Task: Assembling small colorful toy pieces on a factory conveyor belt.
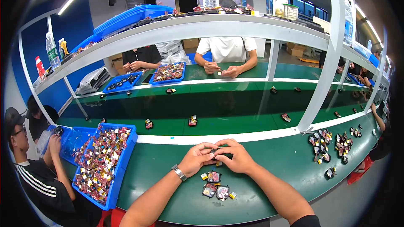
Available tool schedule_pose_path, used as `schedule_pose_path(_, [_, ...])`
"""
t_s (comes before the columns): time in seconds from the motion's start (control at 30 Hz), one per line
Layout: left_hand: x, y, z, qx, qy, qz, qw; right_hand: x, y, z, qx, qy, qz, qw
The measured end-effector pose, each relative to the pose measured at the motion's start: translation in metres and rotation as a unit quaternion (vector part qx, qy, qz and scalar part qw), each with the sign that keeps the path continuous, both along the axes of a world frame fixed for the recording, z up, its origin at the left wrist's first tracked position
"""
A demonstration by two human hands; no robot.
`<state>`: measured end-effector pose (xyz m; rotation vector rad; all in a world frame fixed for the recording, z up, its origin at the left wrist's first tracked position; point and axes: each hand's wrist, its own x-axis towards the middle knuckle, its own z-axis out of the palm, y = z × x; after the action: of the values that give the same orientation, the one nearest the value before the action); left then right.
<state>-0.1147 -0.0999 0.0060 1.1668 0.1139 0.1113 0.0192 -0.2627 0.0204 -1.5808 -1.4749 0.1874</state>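
My left hand (195, 159), with a metal-band watch on its wrist, and my right hand (236, 158) meet over the green table. Between their fingertips they pinch a small black plastic casing (213, 153), mostly hidden by the fingers. A small yellow piece shows just under it. Nearer to me, between my forearms, lie three black casings with reddish boards inside: one casing (213, 177) at the back, another casing (209, 191) at front left, and a third casing (223, 192) beside it. A yellow-and-white piece (232, 195) sticks out at its right.
A blue tray (131, 151) heaped with small red, white and yellow parts stands to my left, beside a seated person. Piles of casings (320, 145) lie at right. Beyond a white rail (189, 139), a green conveyor (235, 124) carries spaced casings. A shelf (235, 27) spans above; people sit opposite.
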Motion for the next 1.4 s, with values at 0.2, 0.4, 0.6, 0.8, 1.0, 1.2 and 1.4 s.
schedule_pose_path(0.2, [-0.003,0.003,-0.001,-0.014,0.007,0.009,1.000,-0.018,0.003,0.000,0.022,-0.046,-0.092,0.994])
schedule_pose_path(0.4, [-0.001,0.005,-0.006,-0.034,-0.016,-0.002,0.999,-0.017,0.002,0.000,0.029,-0.047,-0.091,0.994])
schedule_pose_path(0.6, [-0.001,0.005,-0.004,-0.046,-0.016,0.000,0.999,-0.017,0.003,-0.002,0.042,-0.016,-0.091,0.995])
schedule_pose_path(0.8, [0.000,0.004,-0.004,-0.036,-0.019,-0.001,0.999,-0.018,0.004,-0.004,0.057,0.011,-0.094,0.994])
schedule_pose_path(1.0, [-0.001,0.005,-0.007,-0.025,-0.028,0.005,0.999,-0.016,0.005,-0.004,0.066,0.013,-0.082,0.994])
schedule_pose_path(1.2, [0.000,0.006,-0.008,-0.028,-0.029,-0.001,0.999,-0.021,0.005,-0.005,0.058,0.026,-0.119,0.991])
schedule_pose_path(1.4, [0.000,0.006,-0.009,-0.022,-0.016,0.012,1.000,-0.021,0.006,-0.008,0.055,-0.002,-0.115,0.992])
